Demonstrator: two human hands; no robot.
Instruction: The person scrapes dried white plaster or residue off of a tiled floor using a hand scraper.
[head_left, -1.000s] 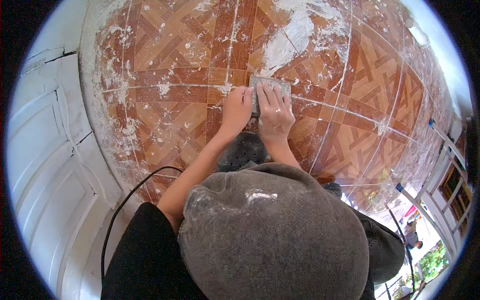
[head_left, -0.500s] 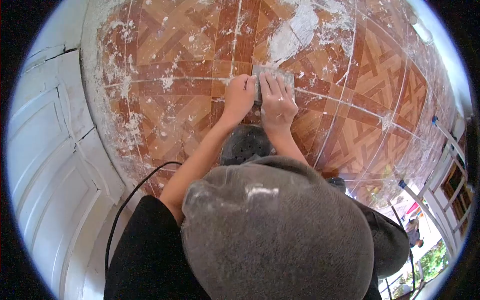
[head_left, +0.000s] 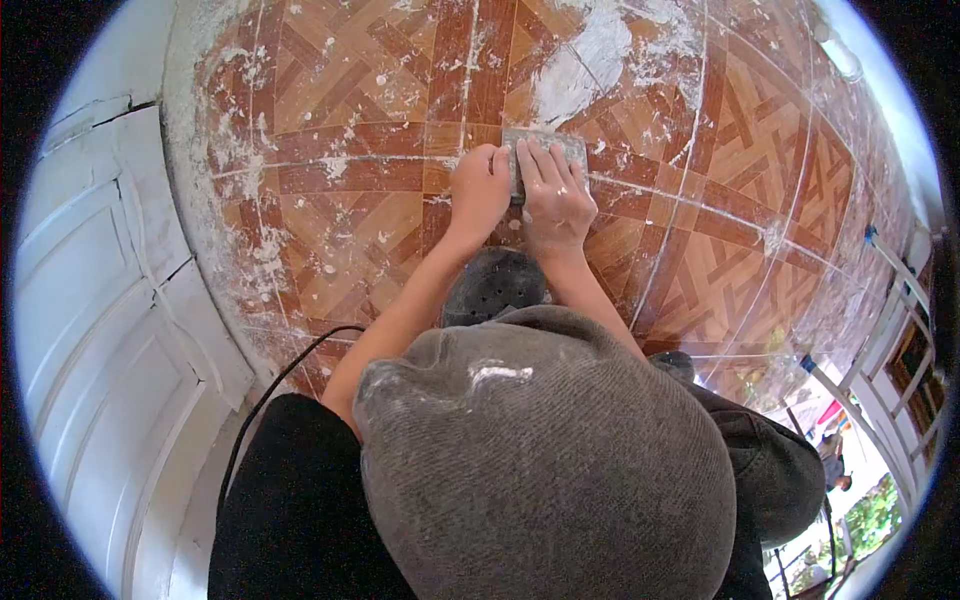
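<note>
A grey rectangular trowel blade (head_left: pixel 511 143), smeared with white, lies on the patterned floor in front of me. My left hand (head_left: pixel 481 192) is closed in a fist at its left edge; the part it grips is hidden. The fingers of my right hand (head_left: pixel 558 195) bear down on the blade's face, slightly apart, with the thumb out of sight. Pale residue marks the knuckles. Just beyond the blade, a patch of white filler (head_left: pixel 585 65) covers part of the tiles.
The wood-patterned tile floor (head_left: pixel 350 225) is spattered with white. A dark shoe (head_left: pixel 495 285) with holes stands below my hands. White panelled doors (head_left: pixel 120 300) line the left, near a black cable (head_left: pixel 265 400). At right is a metal ladder (head_left: pixel 865 410); a person (head_left: pixel 832 460) is beyond it.
Both hands stay on the trowel in nearly the same place. The fingers of my right hand are a little more spread, and my cap has shifted slightly left.
</note>
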